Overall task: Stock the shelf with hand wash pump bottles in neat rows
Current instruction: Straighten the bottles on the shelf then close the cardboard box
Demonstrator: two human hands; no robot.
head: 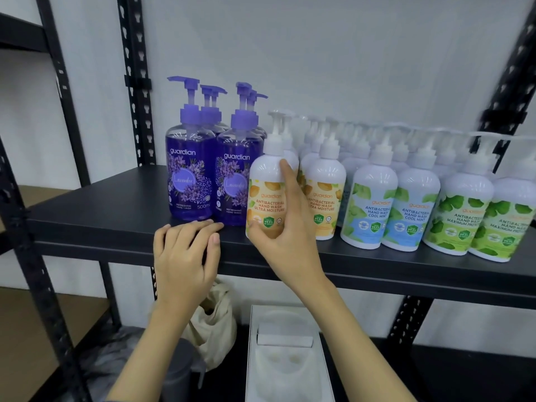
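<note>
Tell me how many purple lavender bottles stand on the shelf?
5 by pump heads. Two front bottles and stand at the left end of the shelf; three pumps show behind. More may be hidden.

orange-label bottle [268,195] | upright, shelf [116,224] front | beside purple bottles [214,175]
</note>
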